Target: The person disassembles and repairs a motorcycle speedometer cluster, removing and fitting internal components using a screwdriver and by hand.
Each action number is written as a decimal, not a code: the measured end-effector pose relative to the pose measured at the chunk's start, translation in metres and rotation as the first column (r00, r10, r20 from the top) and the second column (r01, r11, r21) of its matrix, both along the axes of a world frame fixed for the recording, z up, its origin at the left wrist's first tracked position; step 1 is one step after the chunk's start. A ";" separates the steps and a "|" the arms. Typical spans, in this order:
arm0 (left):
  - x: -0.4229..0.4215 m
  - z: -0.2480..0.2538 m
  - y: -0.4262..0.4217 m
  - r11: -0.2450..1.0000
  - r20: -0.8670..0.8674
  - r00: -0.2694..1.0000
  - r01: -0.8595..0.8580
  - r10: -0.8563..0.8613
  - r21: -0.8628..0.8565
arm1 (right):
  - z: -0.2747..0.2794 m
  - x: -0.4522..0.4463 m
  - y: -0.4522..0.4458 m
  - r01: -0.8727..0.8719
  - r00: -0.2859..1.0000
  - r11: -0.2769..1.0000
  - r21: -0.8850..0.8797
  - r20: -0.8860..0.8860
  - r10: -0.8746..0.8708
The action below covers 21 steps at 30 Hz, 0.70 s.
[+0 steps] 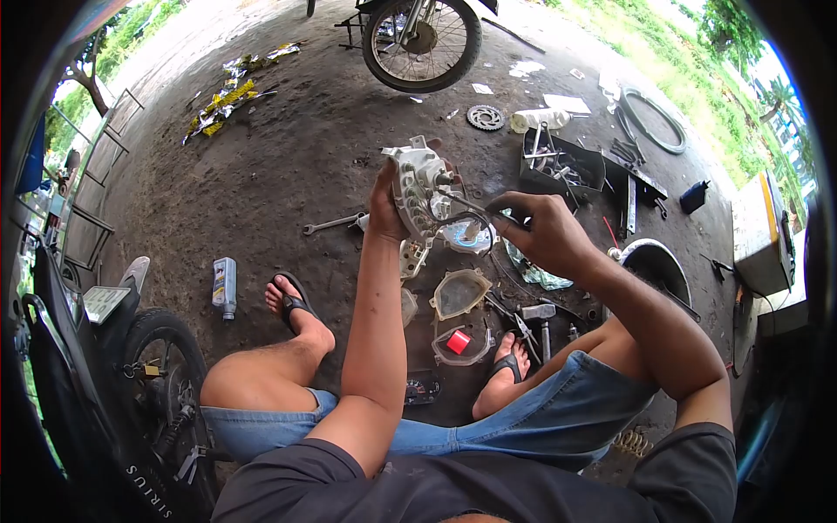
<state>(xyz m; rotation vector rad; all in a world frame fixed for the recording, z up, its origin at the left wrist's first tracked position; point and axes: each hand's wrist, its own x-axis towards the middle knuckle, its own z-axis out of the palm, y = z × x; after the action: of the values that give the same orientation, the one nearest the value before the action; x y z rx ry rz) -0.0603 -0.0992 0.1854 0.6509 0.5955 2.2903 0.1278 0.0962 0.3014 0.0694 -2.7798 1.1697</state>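
Observation:
My left hand is closed around a whitish plastic instrument-cluster housing, held up off the ground with its socketed back and a central stub showing. Dark wires loop from it. On its right side, my right hand pinches a thin dark piece that reaches to the housing; whether this is a wire or a slim tool I cannot tell. Below them on the ground lie a clear cover frame, another clear cover with a red piece on it, and a dial face between my legs.
Pliers and a hammer lie by my right foot. A black toolbox, a sprocket and a wrench are farther out. A bottle lies left; a parked motorbike stands nearby. A motorbike wheel is ahead.

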 end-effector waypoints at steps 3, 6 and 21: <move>0.009 0.009 0.001 0.999 0.013 0.999 -0.039 0.039 -0.004 | 0.001 0.000 -0.001 0.004 1.000 1.000 0.014 -0.006 -0.004; 0.008 0.009 0.001 1.000 0.009 1.000 -0.025 0.024 0.004 | 0.001 -0.001 0.000 0.011 1.000 1.000 0.023 -0.008 -0.010; -0.001 0.000 -0.001 0.999 -0.008 1.000 0.017 -0.017 -0.035 | -0.002 -0.001 0.004 0.007 0.999 0.999 0.035 -0.035 -0.006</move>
<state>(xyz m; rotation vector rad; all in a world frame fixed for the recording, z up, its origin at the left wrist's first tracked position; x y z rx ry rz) -0.0609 -0.0998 0.1853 0.6461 0.6301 2.2571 0.1265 0.0999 0.2996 0.0830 -2.7686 1.1072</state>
